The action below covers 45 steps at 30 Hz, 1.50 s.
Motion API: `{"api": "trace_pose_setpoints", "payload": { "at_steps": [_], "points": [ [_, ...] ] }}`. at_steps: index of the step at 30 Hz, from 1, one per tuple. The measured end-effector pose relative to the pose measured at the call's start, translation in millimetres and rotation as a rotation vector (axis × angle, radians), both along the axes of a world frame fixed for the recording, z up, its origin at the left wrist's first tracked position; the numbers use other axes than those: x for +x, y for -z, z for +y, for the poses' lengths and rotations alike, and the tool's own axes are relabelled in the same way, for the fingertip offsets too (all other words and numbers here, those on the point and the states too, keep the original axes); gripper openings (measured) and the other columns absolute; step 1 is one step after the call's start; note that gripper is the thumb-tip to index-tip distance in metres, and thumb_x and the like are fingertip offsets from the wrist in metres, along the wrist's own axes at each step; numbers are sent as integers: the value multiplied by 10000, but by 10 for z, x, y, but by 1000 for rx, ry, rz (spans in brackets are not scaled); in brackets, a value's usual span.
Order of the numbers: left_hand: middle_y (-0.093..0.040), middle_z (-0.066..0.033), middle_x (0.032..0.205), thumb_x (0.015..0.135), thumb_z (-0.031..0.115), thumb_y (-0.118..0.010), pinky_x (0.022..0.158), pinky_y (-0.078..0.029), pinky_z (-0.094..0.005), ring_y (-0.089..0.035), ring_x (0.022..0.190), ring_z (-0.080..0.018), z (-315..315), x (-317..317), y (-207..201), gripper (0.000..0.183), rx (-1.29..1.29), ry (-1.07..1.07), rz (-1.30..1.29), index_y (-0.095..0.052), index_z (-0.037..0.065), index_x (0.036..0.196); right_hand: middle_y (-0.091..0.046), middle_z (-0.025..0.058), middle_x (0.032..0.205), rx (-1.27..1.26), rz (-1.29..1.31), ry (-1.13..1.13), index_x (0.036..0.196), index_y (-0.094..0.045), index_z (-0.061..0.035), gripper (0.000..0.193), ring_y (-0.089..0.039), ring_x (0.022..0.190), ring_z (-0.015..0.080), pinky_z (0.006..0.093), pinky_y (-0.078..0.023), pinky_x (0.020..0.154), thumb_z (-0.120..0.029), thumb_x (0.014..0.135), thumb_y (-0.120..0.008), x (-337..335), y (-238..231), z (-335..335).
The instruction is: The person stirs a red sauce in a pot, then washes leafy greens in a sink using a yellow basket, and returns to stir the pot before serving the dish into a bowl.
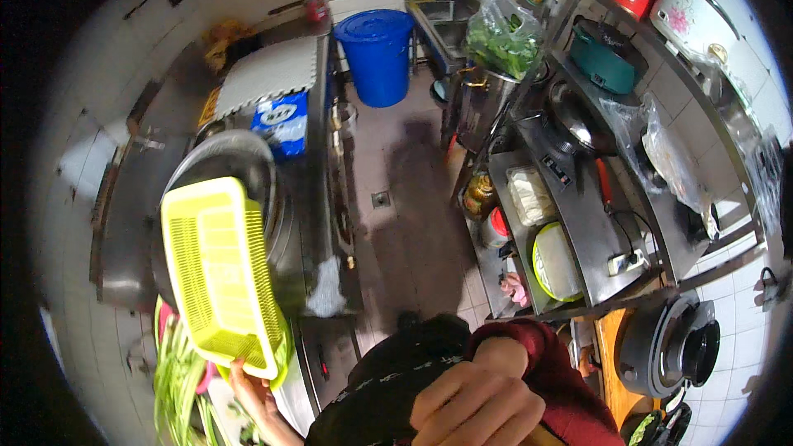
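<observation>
My left hand (253,390) grips the near rim of a yellow-green rectangular plastic basket (216,260). The basket has slotted sides and looks empty. It is tilted over a large dark round pan or basin (235,157) on the left counter. Another bright green vessel shows partly beneath its near end. Long green stalks (178,372) lie beside my left hand, with part of a pink container (206,378) among them. My right hand (477,406), in a dark red sleeve, is curled closed before my body. Its fingers fold under, so anything inside is hidden.
Left counter: a white foam board (271,70) and a blue-and-white bag (281,124). A blue lidded bin (376,58) stands at the aisle's far end. Metal shelves on the right carry a frying pan (570,111), a teal pot (605,62) and a plastic container (530,196). Bagged greens (504,41) stand behind.
</observation>
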<state>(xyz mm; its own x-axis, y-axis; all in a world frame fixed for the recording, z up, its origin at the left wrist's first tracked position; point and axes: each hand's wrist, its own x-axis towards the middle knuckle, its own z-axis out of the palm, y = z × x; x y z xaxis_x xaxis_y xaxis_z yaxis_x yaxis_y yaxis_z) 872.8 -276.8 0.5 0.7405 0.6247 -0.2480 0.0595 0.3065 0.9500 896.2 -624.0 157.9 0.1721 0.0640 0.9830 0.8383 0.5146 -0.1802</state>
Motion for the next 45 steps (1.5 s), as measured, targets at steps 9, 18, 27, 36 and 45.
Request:
{"api": "trace_pose_setpoints", "payload": {
  "at_steps": [9, 18, 27, 36, 45],
  "points": [
    [-608, -77, 652, 817, 210, -600, 336, -355, -247, -494, 398, -135, -1376, 2912, 222, 213, 74, 479, 112, -575, 2, 854, -667, 146, 751, 274, 61, 520, 772, -687, 57, 263, -618, 616, 177, 308, -470, 519, -140, 931, -616, 2099, 300, -924],
    [-597, -72, 650, 862, 279, -577, 366, -318, -265, -487, 423, -150, -2808, 5088, 105, 296, 132, 637, 84, -611, -16, 871, -673, 160, 767, 586, 161, 238, 862, -717, 46, 316, -635, 624, 200, 300, -491, 515, -234, 946, -598, 4268, -162, -1977],
    [-642, -142, 969, 855, 231, -503, 424, -411, -280, -602, 612, -195, -3471, 7695, 393, 429, -86, 894, 193, -512, -40, 1188, -658, 240, 961, 358, 10, 110, 1000, -684, 87, 381, -632, 804, 292, 354, -506, 676, -282, 938, -611, 5969, 10, -2908],
    [-638, -149, 980, 885, 226, -511, 433, -431, -291, -619, 671, -198, -4260, 10940, 369, 358, 428, 1318, 82, -576, -52, 1101, -624, 158, 1106, -249, 1194, 1942, 1084, -639, 31, 249, -602, 1027, 252, 316, -451, 888, -141, 1001, -480, 7196, 403, -4328],
    [-608, -106, 803, 904, 261, -517, 486, -418, -286, -520, 553, -145, -5597, 12386, 278, 338, 283, 1630, 28, -579, -69, 862, -415, 189, 1429, -1002, 1555, 1458, 1442, -337, -61, 536, -649, 940, 350, 417, -539, 838, -264, 972, -494, 8317, 1241, -3966]
  ]
}}
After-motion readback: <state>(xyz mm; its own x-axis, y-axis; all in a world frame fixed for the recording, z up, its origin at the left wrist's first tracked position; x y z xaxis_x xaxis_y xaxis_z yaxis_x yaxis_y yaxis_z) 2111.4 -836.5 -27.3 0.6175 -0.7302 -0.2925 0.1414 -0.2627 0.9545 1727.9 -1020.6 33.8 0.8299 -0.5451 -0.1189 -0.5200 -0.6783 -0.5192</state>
